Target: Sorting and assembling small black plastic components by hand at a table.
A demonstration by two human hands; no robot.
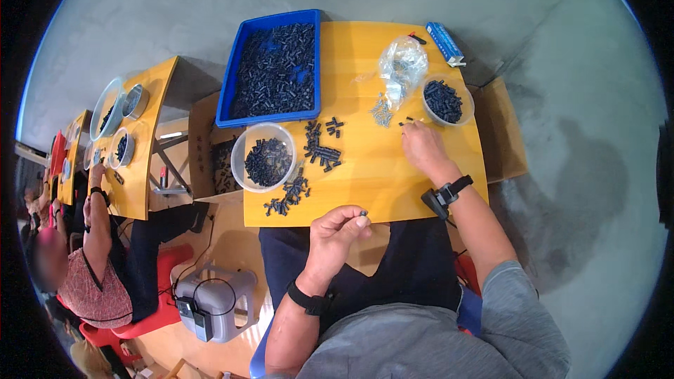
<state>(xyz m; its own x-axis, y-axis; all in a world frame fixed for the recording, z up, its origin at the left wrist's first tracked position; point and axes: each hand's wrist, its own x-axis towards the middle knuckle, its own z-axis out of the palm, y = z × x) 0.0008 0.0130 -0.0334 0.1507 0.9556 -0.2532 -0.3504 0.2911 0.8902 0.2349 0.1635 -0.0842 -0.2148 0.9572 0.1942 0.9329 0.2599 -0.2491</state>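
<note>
Near the table's front edge, my left hand (331, 240) is closed, pinching a small dark piece (363, 213) between thumb and fingertip. My right hand (424, 147) reaches over the right side of the table, fingers bunched downward; a small black part (402, 124) shows at its fingertips. Just beyond that hand lies a loose pile of small silvery metal pieces (381, 110). To its right stands a clear round tub of black cylindrical parts (444, 102). Rows of short black cylinders (323, 153) lie mid-table, with smaller black pieces (288, 198) scattered nearer the left front.
A blue tray (317, 63) heaped with black parts sits at the back left, beside another clear tub (242, 168). At the back are a clear plastic bag (403, 70) and a blue-and-white box (444, 43). Cardboard boxes (507, 130) flank the table. Another person (98, 274) works at the left.
</note>
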